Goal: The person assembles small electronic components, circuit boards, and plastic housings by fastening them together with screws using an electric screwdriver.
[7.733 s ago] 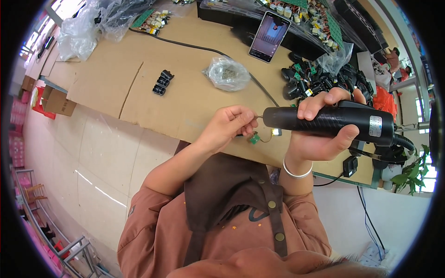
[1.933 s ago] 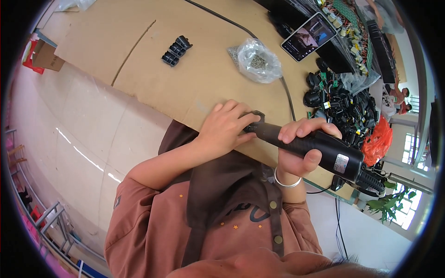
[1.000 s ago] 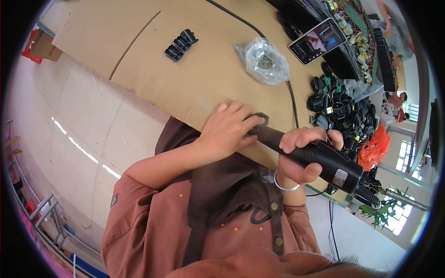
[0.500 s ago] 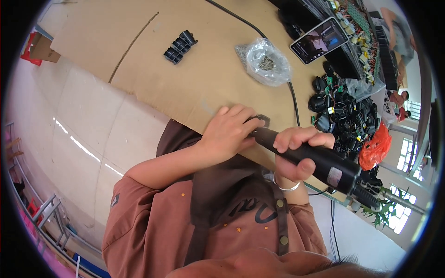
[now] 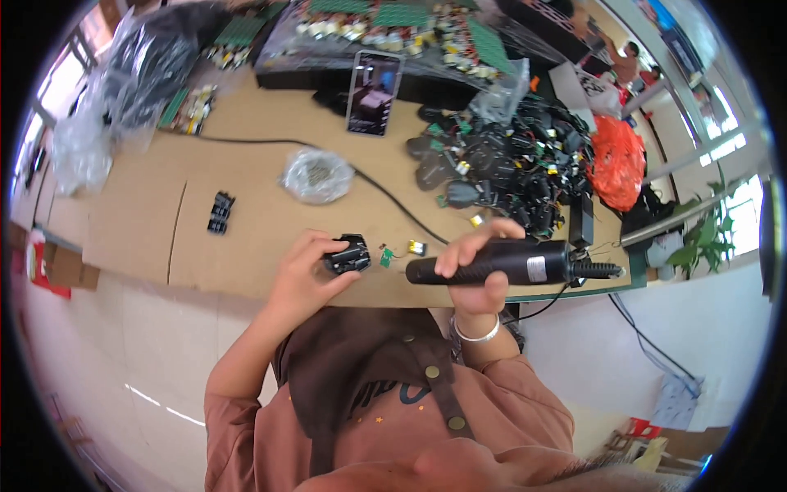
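Between the thumb and fingers of my left hand (image 5: 302, 277) is a small black plastic housing (image 5: 348, 253), held just above the cardboard near the table's front edge. My right hand (image 5: 485, 279) grips a thick black electric screwdriver (image 5: 537, 264), lying level with its cable end to the right. Its narrower left end points at the housing but stands apart from it. In the gap on the cardboard lie a small green circuit board (image 5: 386, 257) and a little silver-and-yellow battery (image 5: 417, 248). A clear plastic bag of screws (image 5: 318, 175) sits farther back.
Black housing parts (image 5: 220, 213) stand in a short row at left. A phone (image 5: 375, 92) leans upright at the back. Black electronic units (image 5: 525, 156) are heaped at right, beside a red plastic bag (image 5: 616, 162). A black cable (image 5: 392, 200) crosses the cardboard (image 5: 131, 234).
The screwdriver has come away from the black housing, leaving a gap between my hands. The view has turned, bringing more of the table's back and left side into sight.
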`<action>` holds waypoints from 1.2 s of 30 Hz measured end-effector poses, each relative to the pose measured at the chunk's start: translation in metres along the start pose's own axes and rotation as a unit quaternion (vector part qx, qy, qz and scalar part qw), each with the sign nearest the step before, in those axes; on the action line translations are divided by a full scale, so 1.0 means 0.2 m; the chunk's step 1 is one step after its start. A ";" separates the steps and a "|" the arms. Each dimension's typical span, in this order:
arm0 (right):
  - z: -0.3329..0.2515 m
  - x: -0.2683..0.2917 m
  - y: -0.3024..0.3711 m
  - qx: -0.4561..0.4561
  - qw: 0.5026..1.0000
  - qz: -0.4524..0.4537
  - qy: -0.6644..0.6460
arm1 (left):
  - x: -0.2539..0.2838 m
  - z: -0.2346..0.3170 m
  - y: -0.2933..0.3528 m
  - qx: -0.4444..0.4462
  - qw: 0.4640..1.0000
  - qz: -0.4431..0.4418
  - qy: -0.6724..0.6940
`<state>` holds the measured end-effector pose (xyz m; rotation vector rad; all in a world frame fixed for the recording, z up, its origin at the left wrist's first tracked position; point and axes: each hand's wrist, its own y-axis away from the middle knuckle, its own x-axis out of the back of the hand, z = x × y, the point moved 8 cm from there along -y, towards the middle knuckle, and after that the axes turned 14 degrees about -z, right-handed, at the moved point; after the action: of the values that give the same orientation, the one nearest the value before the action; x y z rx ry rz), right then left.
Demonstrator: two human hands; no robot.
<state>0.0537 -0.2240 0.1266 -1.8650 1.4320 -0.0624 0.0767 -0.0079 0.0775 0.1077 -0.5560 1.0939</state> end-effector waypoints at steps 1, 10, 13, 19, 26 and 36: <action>-0.05 0.03 0.04 0.004 1.000 0.010 0.003 | 0.03 0.11 -0.04 -0.014 1.000 -0.010 -0.006; -0.08 0.20 0.32 -0.050 0.997 0.042 0.037 | -0.05 0.88 -0.76 -0.255 0.961 -0.046 -0.100; -0.12 0.27 0.29 -0.026 0.994 0.075 0.069 | -0.29 0.92 -1.05 -0.309 0.945 -0.031 -0.106; -0.23 0.33 0.16 0.064 0.979 0.109 0.158 | -0.85 0.69 -1.43 -0.253 0.966 -0.020 -0.057; -0.11 0.40 0.03 0.063 0.983 0.128 0.115 | -0.96 0.58 -1.28 -0.367 0.916 0.026 -0.156; -0.14 0.43 0.04 0.084 0.953 0.130 0.261 | 0.83 -0.51 -0.68 0.002 0.899 0.278 -0.340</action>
<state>0.0666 -0.3115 0.1071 -1.5676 1.9491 -0.5654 0.2890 0.0995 0.0942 0.3605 -1.2673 1.6212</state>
